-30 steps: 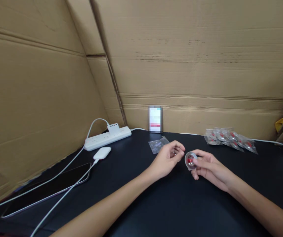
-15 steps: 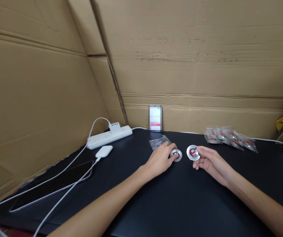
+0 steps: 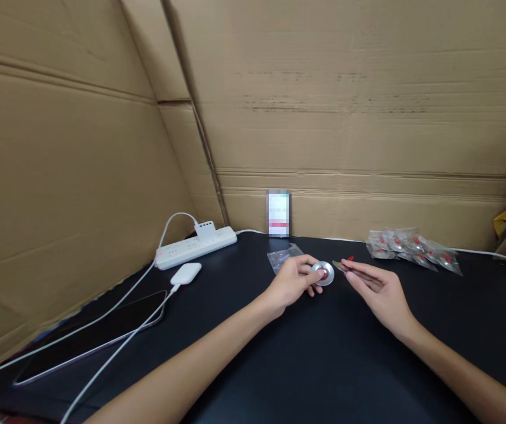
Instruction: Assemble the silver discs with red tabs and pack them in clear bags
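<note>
My left hand (image 3: 292, 281) is closed on a round silver metal disc (image 3: 328, 274), with the thumb lying over its reddish centre and the fingers behind it. A short gap to the right, my right hand (image 3: 380, 290) pinches a second metal disc (image 3: 337, 266), seen nearly edge-on, with a small red part sticking up at its top. The two discs are held apart, above the black table top (image 3: 323, 365). Just behind my left hand lies a clear plastic bag (image 3: 281, 256), partly covered by it.
Several clear bags with silver-and-red pieces (image 3: 412, 244) lie at the back right. A screen device (image 3: 279, 213) leans on the cardboard wall (image 3: 345, 141). To the left are a power strip (image 3: 182, 250), a white case (image 3: 186, 273) on a cable, and a dark tablet (image 3: 93, 338).
My left hand has lifted its disc and turned it upward, slightly to the right. My right hand has tipped its disc from facing me to nearly edge-on.
</note>
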The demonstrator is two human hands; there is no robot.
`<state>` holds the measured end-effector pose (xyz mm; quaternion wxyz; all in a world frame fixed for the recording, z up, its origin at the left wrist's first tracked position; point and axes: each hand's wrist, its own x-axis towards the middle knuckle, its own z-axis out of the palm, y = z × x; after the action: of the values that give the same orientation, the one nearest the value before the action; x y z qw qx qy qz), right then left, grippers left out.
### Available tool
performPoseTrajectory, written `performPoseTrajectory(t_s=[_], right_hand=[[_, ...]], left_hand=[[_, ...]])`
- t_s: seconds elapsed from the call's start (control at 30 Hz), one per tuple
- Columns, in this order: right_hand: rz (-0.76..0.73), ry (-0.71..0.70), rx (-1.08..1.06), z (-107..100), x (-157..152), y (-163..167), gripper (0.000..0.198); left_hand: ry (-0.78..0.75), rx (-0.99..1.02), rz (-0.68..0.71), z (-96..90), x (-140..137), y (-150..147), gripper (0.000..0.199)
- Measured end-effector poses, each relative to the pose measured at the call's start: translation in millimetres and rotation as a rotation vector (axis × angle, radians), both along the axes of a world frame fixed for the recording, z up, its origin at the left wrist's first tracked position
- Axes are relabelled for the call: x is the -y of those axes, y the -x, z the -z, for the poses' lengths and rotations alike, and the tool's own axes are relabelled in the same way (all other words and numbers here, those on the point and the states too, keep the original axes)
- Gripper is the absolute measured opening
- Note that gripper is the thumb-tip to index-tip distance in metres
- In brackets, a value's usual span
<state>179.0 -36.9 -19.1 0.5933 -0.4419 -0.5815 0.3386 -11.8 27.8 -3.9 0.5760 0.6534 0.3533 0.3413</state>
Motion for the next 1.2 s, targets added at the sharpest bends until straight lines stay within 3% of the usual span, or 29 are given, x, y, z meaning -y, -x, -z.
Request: performPoseTrajectory(t_s=[0.1,0.2,0.4,0.73,0.87,1.03,1.2], right_hand=[[0.07,-0.177,0.271,3,1,1,0.03],[0.088,-0.241,0.394,4,1,1,0.031],[0.056,-0.201,0.347,5,-1,0,0.031],[0.086,-0.212,0.326,-5,7,6,0.028],[0.037,-0.182,0.275,-8,8,8,0.026],[0.008,-0.134,0.125,-9,6,7,0.043],[0.007,-0.08,0.171,-6,1,0,0.018]], left_hand=[[0.124,0.161,0.092,-4.1,8,-5,0.034],[0.202,0.265,0.155,-5.5,14,-7,0.035],[0.197,0.325,0.2,-0.8,15,-5,0.036],[0.465,0.533,0.256,-1.9,20,-11,0.034],[0.457,0.565,0.273,-3.8,20,-11,0.033],[0.422,0.484,0.261,-2.2,14,-8,0.041],[0.362,0.43,0.272,-3.3,12,-4,0.046]])
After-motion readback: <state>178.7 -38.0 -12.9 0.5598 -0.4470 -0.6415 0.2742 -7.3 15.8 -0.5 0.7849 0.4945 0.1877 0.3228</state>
